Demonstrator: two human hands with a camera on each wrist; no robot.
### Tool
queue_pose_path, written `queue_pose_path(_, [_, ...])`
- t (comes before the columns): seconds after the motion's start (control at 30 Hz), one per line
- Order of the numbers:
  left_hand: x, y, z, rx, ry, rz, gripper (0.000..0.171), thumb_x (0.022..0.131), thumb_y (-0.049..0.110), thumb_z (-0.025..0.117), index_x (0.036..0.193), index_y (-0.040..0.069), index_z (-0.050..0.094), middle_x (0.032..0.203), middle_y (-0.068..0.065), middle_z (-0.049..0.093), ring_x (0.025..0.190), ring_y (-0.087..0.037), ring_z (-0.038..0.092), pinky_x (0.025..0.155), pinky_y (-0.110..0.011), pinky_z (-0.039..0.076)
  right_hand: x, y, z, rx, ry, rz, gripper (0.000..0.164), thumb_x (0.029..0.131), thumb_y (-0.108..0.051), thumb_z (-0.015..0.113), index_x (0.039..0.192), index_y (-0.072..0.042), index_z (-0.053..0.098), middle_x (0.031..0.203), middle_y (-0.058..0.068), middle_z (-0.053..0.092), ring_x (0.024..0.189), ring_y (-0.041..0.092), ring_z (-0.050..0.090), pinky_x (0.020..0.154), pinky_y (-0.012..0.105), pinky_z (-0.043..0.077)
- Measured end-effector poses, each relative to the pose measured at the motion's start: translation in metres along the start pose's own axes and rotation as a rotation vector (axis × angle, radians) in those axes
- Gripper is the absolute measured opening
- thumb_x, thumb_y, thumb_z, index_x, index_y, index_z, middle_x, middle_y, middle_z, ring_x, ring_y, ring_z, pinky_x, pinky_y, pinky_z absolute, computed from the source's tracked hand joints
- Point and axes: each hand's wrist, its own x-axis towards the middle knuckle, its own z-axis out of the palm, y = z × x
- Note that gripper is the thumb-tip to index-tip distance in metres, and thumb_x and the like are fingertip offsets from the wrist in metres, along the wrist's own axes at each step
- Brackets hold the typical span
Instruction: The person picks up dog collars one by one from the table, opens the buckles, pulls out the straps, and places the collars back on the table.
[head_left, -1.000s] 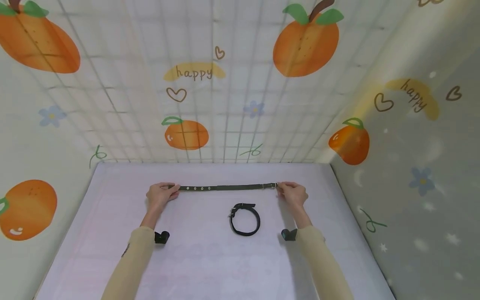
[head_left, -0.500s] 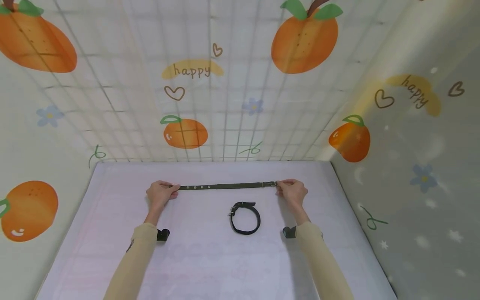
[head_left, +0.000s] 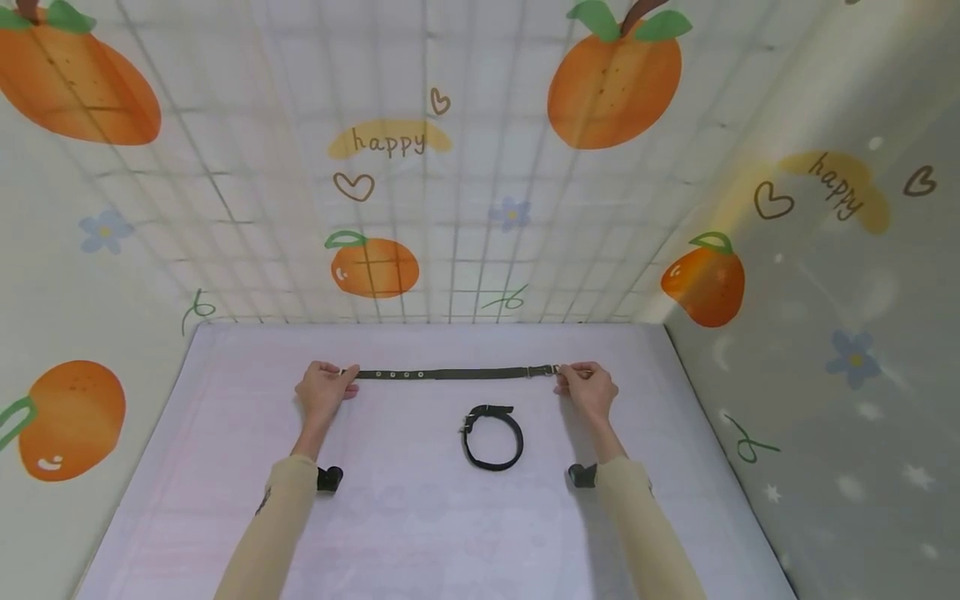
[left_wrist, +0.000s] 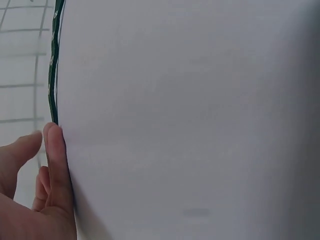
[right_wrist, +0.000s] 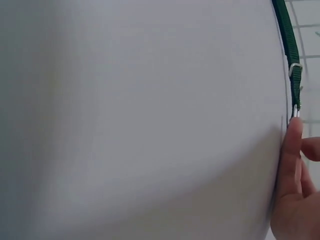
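Observation:
A dark green pet collar (head_left: 480,374) is stretched straight across the far part of the table, with metal eyelets at its left and a buckle at its right. My left hand (head_left: 322,392) pinches the eyelet end, its thumb over the strap; the very tip is partly hidden. At the opposite end my right hand (head_left: 588,393) holds the buckle, whose metal frame shows at the fingertips. In the right wrist view, the green webbing (right_wrist: 287,35) runs down through a metal ring to my fingers (right_wrist: 295,132). A black collar (head_left: 517,437), fastened into a loop, lies nearer, right of centre.
The white-covered table (head_left: 420,525) ends at a curtain (head_left: 465,183) printed with oranges, with a grid behind it. A printed side curtain (head_left: 862,417) stands on the right. Black wrist cameras jut inward, one (head_left: 330,478) on the left and one (head_left: 582,476) on the right.
Both hands stay at the green collar's ends, with only slight shifts of the fingers at the buckle. The black collar has not moved; the head view has shifted a little.

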Motion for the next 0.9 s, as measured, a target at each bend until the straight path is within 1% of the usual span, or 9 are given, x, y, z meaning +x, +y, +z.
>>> queue_pose_path(0.07, [-0.004,-0.001,0.001,-0.01,0.005,0.006,0.042,0.099,0.026,0.081,0.12,-0.002,0.058,0.112,-0.031,0.076,0.072,-0.02,0.082,0.065,-0.025,0.065,-0.002,0.002,-0.001,-0.032,-0.011,-0.01,0.029,0.104,-0.022,0.073,0.122,0.0,0.067,0.107,0.02,0.077,0.064,0.002,0.069,0.062,0.018,0.062])
queue_pose_path(0.17, [-0.01,-0.001,0.003,0.001,0.015,0.022,0.041,0.102,0.029,0.078,0.122,0.0,0.058,0.111,-0.028,0.077,0.074,-0.017,0.081,0.066,-0.021,0.063,-0.007,0.004,-0.003,-0.105,-0.036,-0.041,0.032,0.105,-0.027,0.071,0.125,-0.002,0.068,0.113,0.02,0.076,0.073,0.006,0.071,0.064,0.016,0.059])
queue_pose_path(0.23, [-0.015,0.0,0.005,0.032,0.023,0.027,0.038,0.104,0.031,0.074,0.122,0.002,0.058,0.111,-0.026,0.077,0.075,-0.015,0.079,0.065,-0.017,0.06,-0.012,0.003,-0.005,-0.14,-0.054,-0.052,0.033,0.106,-0.029,0.069,0.127,-0.004,0.068,0.117,0.02,0.076,0.081,0.011,0.074,0.066,0.016,0.058])
queue_pose_path(0.33, [-0.023,0.004,0.01,0.078,0.019,0.032,0.034,0.107,0.033,0.068,0.124,0.005,0.059,0.115,-0.023,0.076,0.082,-0.018,0.078,0.065,-0.017,0.055,-0.02,0.002,-0.007,-0.168,-0.082,-0.076,0.034,0.108,-0.031,0.066,0.13,-0.005,0.066,0.123,0.022,0.075,0.094,0.022,0.077,0.069,0.017,0.057])
queue_pose_path(0.43, [-0.034,0.009,0.014,0.096,0.013,0.046,0.031,0.108,0.033,0.065,0.127,0.008,0.059,0.122,-0.021,0.074,0.098,-0.029,0.078,0.073,-0.024,0.054,-0.029,0.0,-0.009,-0.165,-0.104,-0.118,0.034,0.108,-0.029,0.065,0.132,-0.005,0.066,0.127,0.024,0.075,0.098,0.027,0.078,0.068,0.018,0.057])
queue_pose_path(0.53, [-0.047,0.017,0.017,0.086,0.003,0.093,0.031,0.109,0.029,0.064,0.13,0.007,0.059,0.128,-0.021,0.072,0.113,-0.038,0.075,0.085,-0.036,0.058,-0.039,-0.001,-0.01,-0.162,-0.125,-0.149,0.032,0.107,-0.029,0.067,0.131,-0.007,0.066,0.127,0.022,0.076,0.092,0.024,0.078,0.066,0.017,0.056])
queue_pose_path(0.6, [-0.056,0.023,0.019,0.07,-0.007,0.128,0.03,0.109,0.026,0.064,0.132,0.007,0.059,0.131,-0.021,0.072,0.118,-0.041,0.073,0.093,-0.044,0.059,-0.045,-0.002,-0.01,-0.16,-0.144,-0.165,0.032,0.106,-0.029,0.068,0.13,-0.008,0.066,0.127,0.022,0.076,0.088,0.022,0.077,0.065,0.017,0.056])
queue_pose_path(0.7, [-0.069,0.031,0.022,0.046,-0.046,0.163,0.029,0.109,0.022,0.064,0.133,0.007,0.059,0.133,-0.02,0.07,0.119,-0.042,0.072,0.099,-0.052,0.059,-0.055,-0.005,-0.01,-0.166,-0.171,-0.179,0.03,0.106,-0.03,0.069,0.129,-0.011,0.067,0.127,0.02,0.077,0.089,0.025,0.078,0.066,0.018,0.056])
queue_pose_path(0.9, [-0.095,0.039,0.031,0.062,-0.134,0.21,0.027,0.109,0.02,0.064,0.132,0.007,0.061,0.133,-0.02,0.07,0.119,-0.041,0.072,0.104,-0.054,0.059,-0.075,-0.014,-0.009,-0.241,-0.247,-0.237,0.029,0.106,-0.029,0.068,0.129,-0.01,0.07,0.125,0.017,0.078,0.112,0.035,0.078,0.081,0.022,0.057])
